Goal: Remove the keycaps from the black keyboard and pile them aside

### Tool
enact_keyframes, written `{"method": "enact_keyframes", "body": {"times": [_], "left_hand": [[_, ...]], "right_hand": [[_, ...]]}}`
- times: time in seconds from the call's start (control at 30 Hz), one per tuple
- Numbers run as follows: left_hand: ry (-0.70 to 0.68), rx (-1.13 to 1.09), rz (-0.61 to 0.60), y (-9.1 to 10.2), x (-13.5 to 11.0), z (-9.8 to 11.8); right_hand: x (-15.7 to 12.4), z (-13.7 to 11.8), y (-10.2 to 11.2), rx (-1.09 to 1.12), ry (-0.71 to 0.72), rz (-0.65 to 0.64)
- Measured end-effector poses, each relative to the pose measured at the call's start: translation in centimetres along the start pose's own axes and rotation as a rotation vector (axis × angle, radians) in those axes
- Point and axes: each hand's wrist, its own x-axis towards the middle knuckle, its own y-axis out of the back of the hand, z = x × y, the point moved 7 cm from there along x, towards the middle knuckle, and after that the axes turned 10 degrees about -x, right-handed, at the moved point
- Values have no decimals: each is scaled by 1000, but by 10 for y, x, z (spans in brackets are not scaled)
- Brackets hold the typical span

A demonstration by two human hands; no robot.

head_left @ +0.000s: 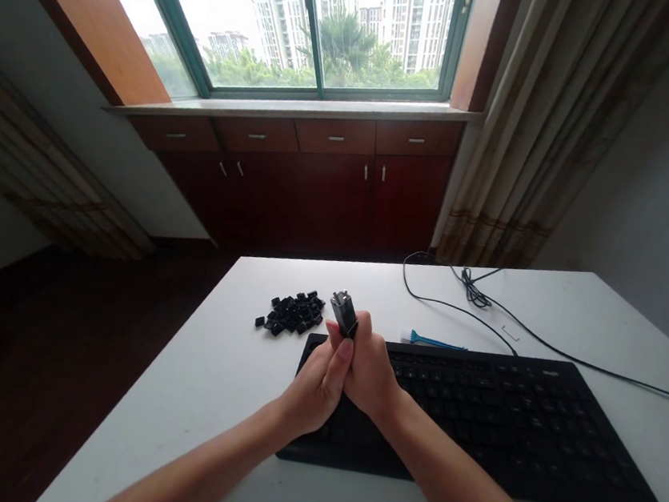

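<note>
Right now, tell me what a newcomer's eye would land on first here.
First come the left hand and right hand, clasped at centre around a small black object, above a black keyboard. Just left of them, a heap of loose black keycaps lies on the white table. Higher up, a bright window shows tower blocks.

"What is obscured?"

"The black object (343,312): its lower end is hidden by the left hand (312,389) and right hand (370,372). Type cannot be confirmed."

"Anything further?"

"The keyboard (503,415) has legends too small to read. The cable (610,373) runs off the right edge."
</note>
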Motion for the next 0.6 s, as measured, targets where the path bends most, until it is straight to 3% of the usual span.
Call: {"method": "enact_keyframes", "body": {"times": [0.37, 0.6], "left_hand": [[-66, 25, -33, -3, 1, 7], [-61, -37, -17, -1, 1, 5]], "right_hand": [[1, 5, 4, 83, -80, 105], [10, 22, 13, 337, -272, 256]]}}
